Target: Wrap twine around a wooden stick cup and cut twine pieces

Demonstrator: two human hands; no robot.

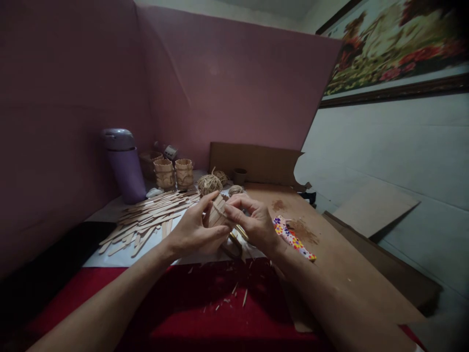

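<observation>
Wooden craft-stick piece (213, 218) sits directly between the hands, its sticks slanting up rightward; the left hand (198, 224) cradles it, while the right hand (254, 220) appears to pinch its twine band (219, 210).

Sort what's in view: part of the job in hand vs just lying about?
Likely the job:
- slatted wooden piece, held in the left hand, right hand at its edge
- loose wooden sticks
- ball of twine
- wooden cups, perhaps

Probably just there:
- purple bottle
- framed picture on the wall
</observation>
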